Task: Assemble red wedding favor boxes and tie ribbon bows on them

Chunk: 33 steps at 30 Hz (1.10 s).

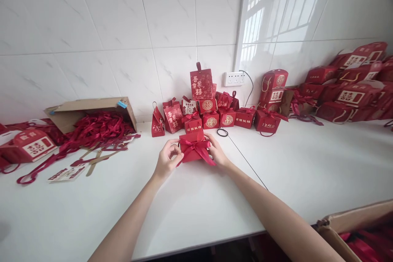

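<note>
A small red box (193,156) sits between the person's two hands, on or just above the white table (196,204), its top panel tilted up beyond the fingers; a shiny red ribbon (199,146) is tied across its near face in a bow, with tails hanging toward the wrists; the left hand (168,159) has its thumb and forefinger brought together in a ring at the bow's left end, though whether ribbon is nipped between them cannot be told; the right hand (217,152) lies cupped along the box's right side, fingers stretched toward the far edge, its thumb partly lost behind ribbon; the box looks like thin folded card, so it is probably light, fairly stiff along its edges but easily dented in the middle of a panel; the ribbon looks soft, limp and slippery, and its knot may loosen if a tail is tugged; the safest hold would seem to be low on both side walls near the corners, with light pressure, leaving the loops uncrushed; straight beyond the hands stands a cluster of finished-looking red boxes (211,121); left of the left hand, loose ribbons (101,129) spill from a tipped cardboard carton (82,105); well off to the right lie more stacked red boxes (350,96).
</note>
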Motion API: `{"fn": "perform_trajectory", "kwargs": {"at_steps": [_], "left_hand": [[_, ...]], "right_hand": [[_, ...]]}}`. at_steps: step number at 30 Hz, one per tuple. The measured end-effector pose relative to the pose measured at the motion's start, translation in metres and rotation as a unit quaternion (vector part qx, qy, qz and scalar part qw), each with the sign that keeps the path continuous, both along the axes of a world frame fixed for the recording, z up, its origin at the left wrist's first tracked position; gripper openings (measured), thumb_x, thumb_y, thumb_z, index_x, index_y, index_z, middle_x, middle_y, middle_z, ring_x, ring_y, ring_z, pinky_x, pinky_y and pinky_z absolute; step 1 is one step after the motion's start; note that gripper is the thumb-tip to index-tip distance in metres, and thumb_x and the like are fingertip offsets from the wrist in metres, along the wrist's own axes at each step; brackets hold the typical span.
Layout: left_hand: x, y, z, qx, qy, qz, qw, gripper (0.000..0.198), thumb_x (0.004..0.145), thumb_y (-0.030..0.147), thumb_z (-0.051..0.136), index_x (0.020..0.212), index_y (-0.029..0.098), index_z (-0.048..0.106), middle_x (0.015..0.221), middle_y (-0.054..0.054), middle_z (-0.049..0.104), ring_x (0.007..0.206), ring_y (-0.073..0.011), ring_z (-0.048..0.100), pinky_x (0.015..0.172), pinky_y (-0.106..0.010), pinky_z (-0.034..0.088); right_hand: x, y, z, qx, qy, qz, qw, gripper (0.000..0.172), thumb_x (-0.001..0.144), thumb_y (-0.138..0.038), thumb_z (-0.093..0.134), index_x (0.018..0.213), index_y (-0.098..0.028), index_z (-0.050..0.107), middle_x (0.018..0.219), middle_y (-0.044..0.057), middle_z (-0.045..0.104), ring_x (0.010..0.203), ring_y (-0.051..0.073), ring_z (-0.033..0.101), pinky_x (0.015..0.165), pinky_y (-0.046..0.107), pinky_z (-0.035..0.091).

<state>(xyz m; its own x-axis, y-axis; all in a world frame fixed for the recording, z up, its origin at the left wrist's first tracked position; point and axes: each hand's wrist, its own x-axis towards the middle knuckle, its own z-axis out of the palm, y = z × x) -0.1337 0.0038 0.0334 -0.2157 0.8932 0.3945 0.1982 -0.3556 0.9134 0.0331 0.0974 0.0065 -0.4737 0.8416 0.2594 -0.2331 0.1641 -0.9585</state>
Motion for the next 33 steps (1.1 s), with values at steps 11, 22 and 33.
{"fn": "perform_trajectory", "kwargs": {"at_steps": [11,22,33], "left_hand": [[0.001,0.002,-0.009,0.027,0.081,0.016,0.996,0.056,0.065,0.021,0.067,0.117,0.022,0.048,0.065,0.007,0.041,0.062,-0.0105,0.044,0.067,-0.024,0.039],[0.009,0.003,-0.004,0.007,0.027,0.158,0.987,0.029,0.076,0.047,0.058,0.072,0.019,0.051,0.063,0.003,0.048,0.059,-0.0113,0.044,0.059,-0.023,0.036],[0.012,0.007,-0.017,0.039,0.025,0.157,0.986,0.020,0.076,0.037,0.058,0.080,0.019,0.050,0.068,0.002,0.051,0.064,-0.0116,0.050,0.063,-0.023,0.041]], "right_hand": [[0.004,-0.001,0.006,-0.015,0.011,0.024,1.000,0.044,0.072,-0.046,0.059,0.110,-0.027,0.048,0.124,0.008,0.051,0.091,0.022,0.061,0.070,0.032,0.052],[0.002,0.003,0.003,0.040,-0.025,0.046,0.998,0.048,0.073,-0.043,0.062,0.117,-0.027,0.049,0.124,0.007,0.051,0.092,0.019,0.060,0.081,0.033,0.049],[0.002,0.000,-0.004,0.118,-0.075,-0.074,0.987,0.040,0.087,-0.062,0.032,0.085,-0.023,0.043,0.091,0.004,0.060,0.083,0.020,0.057,0.079,0.037,0.046]]}}
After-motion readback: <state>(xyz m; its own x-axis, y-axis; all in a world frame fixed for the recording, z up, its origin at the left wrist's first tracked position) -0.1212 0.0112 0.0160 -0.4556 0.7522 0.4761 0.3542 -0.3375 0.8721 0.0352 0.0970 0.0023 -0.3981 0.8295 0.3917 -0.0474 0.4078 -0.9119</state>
